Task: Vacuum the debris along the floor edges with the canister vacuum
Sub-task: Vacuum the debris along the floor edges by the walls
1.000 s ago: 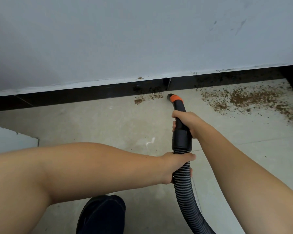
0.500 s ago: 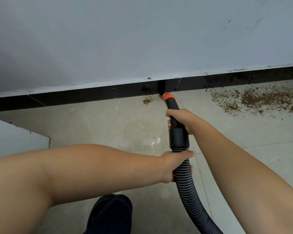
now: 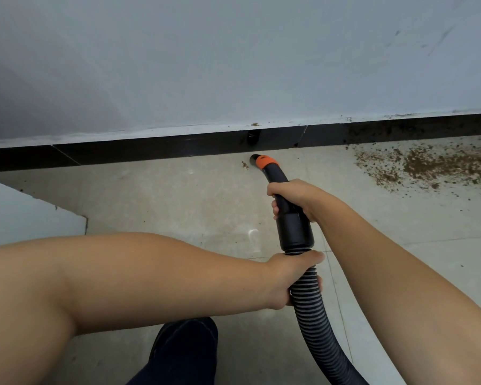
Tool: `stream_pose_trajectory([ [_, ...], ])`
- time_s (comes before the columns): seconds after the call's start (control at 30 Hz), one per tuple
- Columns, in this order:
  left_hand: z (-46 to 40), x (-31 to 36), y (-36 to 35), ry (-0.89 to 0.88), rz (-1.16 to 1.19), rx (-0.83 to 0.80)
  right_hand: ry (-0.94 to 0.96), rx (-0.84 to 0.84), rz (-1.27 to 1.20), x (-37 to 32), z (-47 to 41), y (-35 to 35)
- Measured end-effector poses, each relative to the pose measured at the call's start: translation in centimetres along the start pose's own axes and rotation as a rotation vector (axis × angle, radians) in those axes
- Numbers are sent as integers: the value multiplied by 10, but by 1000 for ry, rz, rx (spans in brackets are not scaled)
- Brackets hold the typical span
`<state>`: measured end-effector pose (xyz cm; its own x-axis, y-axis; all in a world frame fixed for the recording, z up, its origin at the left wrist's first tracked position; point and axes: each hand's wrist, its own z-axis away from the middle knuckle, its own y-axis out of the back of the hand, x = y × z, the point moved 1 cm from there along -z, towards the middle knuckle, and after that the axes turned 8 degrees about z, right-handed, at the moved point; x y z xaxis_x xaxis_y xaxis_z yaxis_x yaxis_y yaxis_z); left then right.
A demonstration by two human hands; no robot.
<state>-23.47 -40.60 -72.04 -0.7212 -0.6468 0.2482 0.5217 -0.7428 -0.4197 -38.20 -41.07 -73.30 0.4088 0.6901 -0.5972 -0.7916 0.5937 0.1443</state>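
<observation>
Debris [image 3: 428,168] lies scattered brown on the floor tiles [image 3: 178,207], well to the right of the nozzle [image 3: 257,160] and close to the black skirting [image 3: 150,150]. A few crumbs [image 3: 244,164] sit just left of the nozzle's mouth, which rests low near the skirting. My right hand [image 3: 292,198] grips the black wand behind the nozzle's orange collar. My left hand [image 3: 292,276] is wrapped round the ribbed hose [image 3: 314,315] below it.
</observation>
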Motion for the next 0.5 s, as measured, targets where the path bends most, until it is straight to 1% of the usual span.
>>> stream_pose_trajectory([
  [0.13,4,-11,0,6,40,-7,-17,-76,38,1,9,-10],
  [0.2,5,-11,3,2,50,4,-6,-75,34,1,10,-16],
  [0.33,6,-8,7,-5,-15,-9,13,21,-2,4,9,-14],
  [0.5,-2,2,-12,-8,-155,-42,-20,198,-128,16,14,25],
])
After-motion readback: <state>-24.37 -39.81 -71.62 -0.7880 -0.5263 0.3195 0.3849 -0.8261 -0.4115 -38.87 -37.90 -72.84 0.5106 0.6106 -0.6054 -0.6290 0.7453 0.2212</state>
